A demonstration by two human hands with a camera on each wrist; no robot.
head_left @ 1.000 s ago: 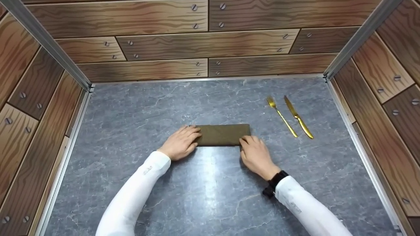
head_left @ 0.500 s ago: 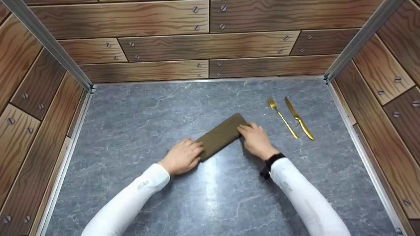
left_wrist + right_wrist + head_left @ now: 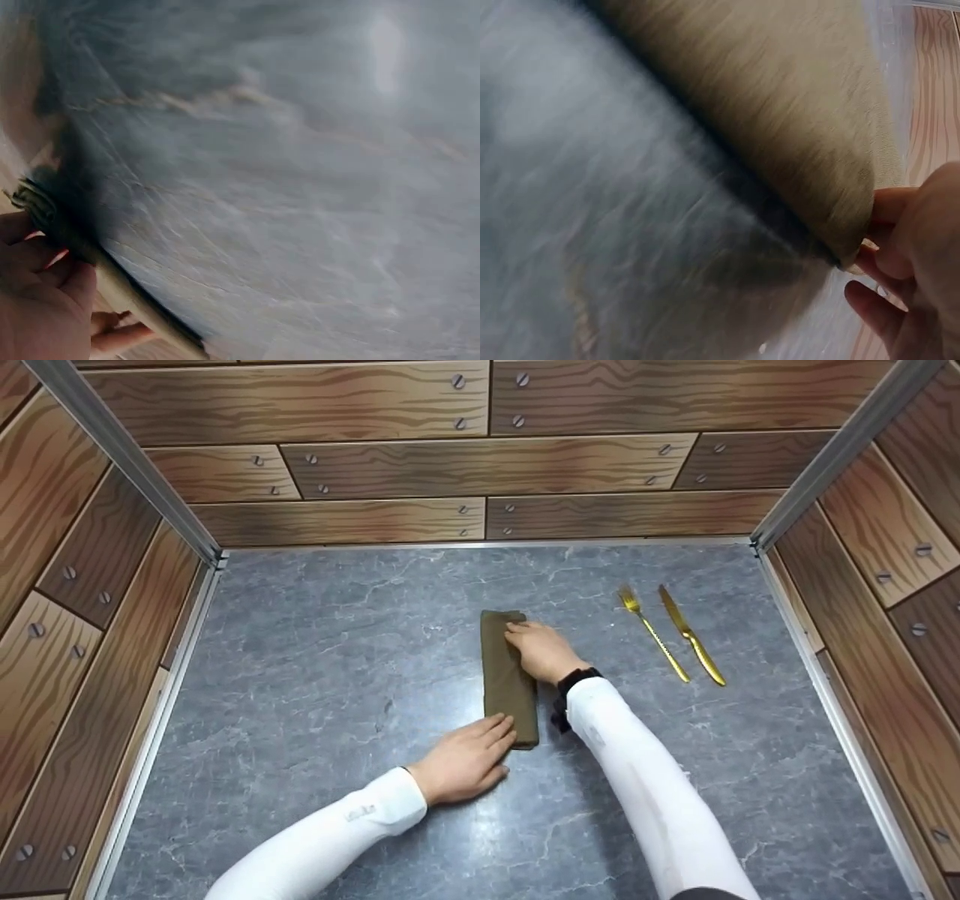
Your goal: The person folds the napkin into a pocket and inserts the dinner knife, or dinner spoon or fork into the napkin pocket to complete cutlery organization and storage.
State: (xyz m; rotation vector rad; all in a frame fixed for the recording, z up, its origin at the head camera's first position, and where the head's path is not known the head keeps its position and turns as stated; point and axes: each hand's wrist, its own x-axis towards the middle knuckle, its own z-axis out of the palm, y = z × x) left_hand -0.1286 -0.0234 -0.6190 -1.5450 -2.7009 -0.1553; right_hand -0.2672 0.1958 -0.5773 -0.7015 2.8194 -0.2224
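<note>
An olive-brown folded cloth napkin [image 3: 501,660] lies lengthwise away from me on the grey marbled surface. My left hand [image 3: 463,760] rests its straight fingers on the napkin's near end, the thumb lying off it. Toward the far end, my right hand [image 3: 546,651] holds the right side with bent fingers. In the left wrist view, the left hand [image 3: 45,300] is at the layered end of the napkin [image 3: 124,289]. The right wrist view has the right hand's fingertips [image 3: 885,204] at a corner of the cloth [image 3: 780,97].
A gold fork [image 3: 654,634] and a gold knife [image 3: 691,636] lie side by side to the right, past the right hand. Wood-patterned panels [image 3: 390,465] wall the surface at the back and both sides, with metal rails [image 3: 840,720] along the edges.
The napkin has turned counterclockwise from lying crosswise to pointing away from me. The left hand has come nearer and to the right; the right hand has gone farther away and left.
</note>
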